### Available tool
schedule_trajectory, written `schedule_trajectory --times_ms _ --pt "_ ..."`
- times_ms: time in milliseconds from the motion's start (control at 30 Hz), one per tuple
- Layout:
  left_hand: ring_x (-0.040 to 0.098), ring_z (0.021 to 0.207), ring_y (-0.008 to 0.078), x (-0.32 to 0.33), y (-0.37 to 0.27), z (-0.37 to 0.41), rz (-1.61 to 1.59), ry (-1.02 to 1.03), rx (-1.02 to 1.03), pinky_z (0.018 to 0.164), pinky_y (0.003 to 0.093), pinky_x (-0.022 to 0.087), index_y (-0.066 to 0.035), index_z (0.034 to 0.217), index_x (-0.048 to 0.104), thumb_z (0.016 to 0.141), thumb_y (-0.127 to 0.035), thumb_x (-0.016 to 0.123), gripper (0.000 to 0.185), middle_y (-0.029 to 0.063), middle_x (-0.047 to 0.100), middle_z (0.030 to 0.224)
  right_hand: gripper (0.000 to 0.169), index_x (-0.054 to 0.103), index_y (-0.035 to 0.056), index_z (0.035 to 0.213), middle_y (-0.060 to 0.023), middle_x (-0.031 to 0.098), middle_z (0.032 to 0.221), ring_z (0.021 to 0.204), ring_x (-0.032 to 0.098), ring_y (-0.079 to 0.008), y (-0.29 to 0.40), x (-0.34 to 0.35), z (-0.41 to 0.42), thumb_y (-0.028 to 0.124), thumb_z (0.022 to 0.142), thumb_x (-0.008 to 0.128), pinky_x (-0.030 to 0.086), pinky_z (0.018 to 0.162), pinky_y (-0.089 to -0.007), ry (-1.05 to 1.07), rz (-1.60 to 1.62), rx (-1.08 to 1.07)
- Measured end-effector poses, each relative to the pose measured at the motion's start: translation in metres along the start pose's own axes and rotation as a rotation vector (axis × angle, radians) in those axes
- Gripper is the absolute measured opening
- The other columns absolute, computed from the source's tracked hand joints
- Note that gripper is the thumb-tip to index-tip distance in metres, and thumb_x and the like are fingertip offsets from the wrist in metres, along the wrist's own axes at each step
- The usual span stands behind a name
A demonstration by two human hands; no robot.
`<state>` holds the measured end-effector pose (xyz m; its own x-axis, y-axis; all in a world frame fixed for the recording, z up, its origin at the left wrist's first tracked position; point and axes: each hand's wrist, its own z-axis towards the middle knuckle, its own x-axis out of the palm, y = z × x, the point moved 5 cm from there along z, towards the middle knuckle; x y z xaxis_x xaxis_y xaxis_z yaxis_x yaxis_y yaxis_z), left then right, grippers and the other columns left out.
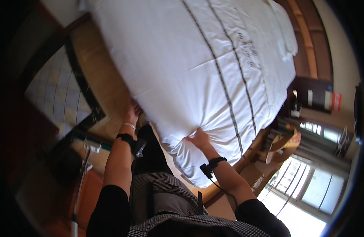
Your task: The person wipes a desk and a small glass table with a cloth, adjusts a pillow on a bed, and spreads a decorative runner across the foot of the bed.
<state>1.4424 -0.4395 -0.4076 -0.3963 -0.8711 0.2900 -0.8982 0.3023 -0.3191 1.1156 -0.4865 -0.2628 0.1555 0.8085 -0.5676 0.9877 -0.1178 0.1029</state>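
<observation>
A white duvet with two dark patterned stripes covers the bed before me. My right hand pinches its cloth near the close corner, and creases fan out from the fingers. At the bed's left edge is my left hand, low beside the hanging side of the duvet. Its fingers are dim and partly hidden, so whether they hold cloth cannot be made out. Both wrists wear black straps with small devices, and a cable runs from the right device.
A wooden chair and a bright window are to the right. Pillows lie by the headboard. On the left are brown flooring, a tiled area with a dark border, a metal pole and an orange seat.
</observation>
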Motion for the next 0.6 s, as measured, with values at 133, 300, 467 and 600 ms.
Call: schedule_trajectory --times_ms 133,300,467,600 --pt "0.046 0.05 0.0082 -0.003 -0.045 -0.008 -0.04 0.283 0.018 0.045 0.0239 0.038 -0.017 0.085 0.058 0.091 -0.051 0.047 0.037 -0.0061 0.05 0.058 0.079 0.052 -0.0026 0.11 -0.0219 0.062 0.104 0.101 0.059 -0.0342 0.014 -0.024 -0.007 0.049 0.058 0.082 0.045 0.088 -0.0394 0.089 0.054 0.0" --pt "0.044 0.123 0.0252 0.057 -0.1 -0.119 0.157 0.062 0.035 0.105 0.0407 0.033 -0.008 0.138 0.037 0.088 -0.052 0.053 0.067 0.0067 0.047 0.134 0.073 0.057 -0.004 0.103 -0.0207 0.065 0.096 0.094 0.062 -0.0329 0.0 -0.044 -0.023 0.053 0.062 0.077 0.048 0.083 -0.0381 0.082 0.239 0.031" --pt "0.052 0.114 0.0272 0.118 -0.173 -0.236 0.325 0.119 -0.149 0.097 0.0425 0.042 -0.001 0.126 0.047 0.094 -0.036 0.05 0.047 0.0126 0.054 0.125 0.075 0.066 -0.004 0.088 -0.0151 0.067 0.076 0.073 0.066 -0.0239 0.051 -0.016 -0.09 0.069 0.079 0.05 0.052 0.065 -0.0362 0.851 0.688 0.188" --pt "0.048 0.118 0.0289 0.093 -0.203 -0.27 0.623 0.232 -0.104 0.102 0.047 0.037 -0.003 0.13 0.044 0.096 -0.036 0.046 0.048 0.0132 0.052 0.127 0.087 0.062 -0.0051 0.107 -0.0148 0.066 0.088 0.071 0.06 -0.0209 0.087 -0.034 -0.152 0.075 0.081 0.039 0.048 0.067 -0.0341 0.848 1.037 0.236"
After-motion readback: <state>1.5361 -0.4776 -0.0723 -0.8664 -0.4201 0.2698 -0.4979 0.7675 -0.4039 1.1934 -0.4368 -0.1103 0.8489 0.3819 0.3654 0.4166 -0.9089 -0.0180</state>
